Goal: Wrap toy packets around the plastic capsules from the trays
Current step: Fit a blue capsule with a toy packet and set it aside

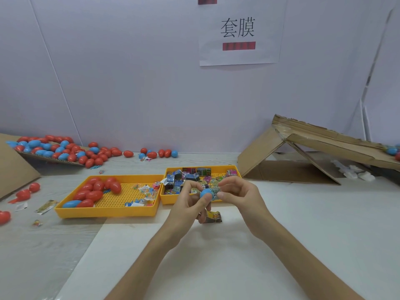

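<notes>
A blue plastic capsule (206,193) is held above the table in front of the right tray. My left hand (190,204) grips its left end with thumb and fingers. A printed toy packet (214,192) sits around the capsule's right part, and my right hand (237,192) pinches it there. The left yellow tray (108,212) holds several red capsules (95,189), one blue one and small toys. The right yellow tray (171,199) holds several colourful packets (190,176). Another folded packet (213,216) lies on the table under my hands.
A cardboard ramp (49,160) at the back left carries many red and blue capsules, with more scattered along the wall. A folded cardboard chute (303,148) stands at the right. Loose capsules and wrappers (45,206) lie at the table's left edge.
</notes>
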### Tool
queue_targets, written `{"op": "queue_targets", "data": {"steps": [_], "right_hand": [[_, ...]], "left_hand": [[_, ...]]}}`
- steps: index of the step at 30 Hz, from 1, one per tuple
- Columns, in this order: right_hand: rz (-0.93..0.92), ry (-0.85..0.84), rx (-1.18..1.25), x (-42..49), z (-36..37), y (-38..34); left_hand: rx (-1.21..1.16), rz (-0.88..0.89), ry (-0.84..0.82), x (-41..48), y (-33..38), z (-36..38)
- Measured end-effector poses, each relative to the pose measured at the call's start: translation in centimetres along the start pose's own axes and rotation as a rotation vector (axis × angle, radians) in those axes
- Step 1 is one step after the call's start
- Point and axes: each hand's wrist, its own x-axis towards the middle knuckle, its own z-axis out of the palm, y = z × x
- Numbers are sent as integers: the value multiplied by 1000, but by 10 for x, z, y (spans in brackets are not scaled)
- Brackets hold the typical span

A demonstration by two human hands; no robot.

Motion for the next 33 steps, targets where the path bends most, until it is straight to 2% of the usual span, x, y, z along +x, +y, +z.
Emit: {"op": "queue_targets", "data": {"steps": [4, 15, 24, 33], "right_hand": [[-36, -6, -36, -1, 2, 0], [77, -29, 74, 1, 2, 1], [58, 5, 25, 0, 1, -2], [119, -24, 158, 1, 1, -2]], "left_hand": [[10, -7, 17, 0, 1, 0], [14, 10, 23, 1, 0, 2], [-4, 36, 15, -1, -1, 1], [-17, 40, 37, 1, -1, -1]]}}
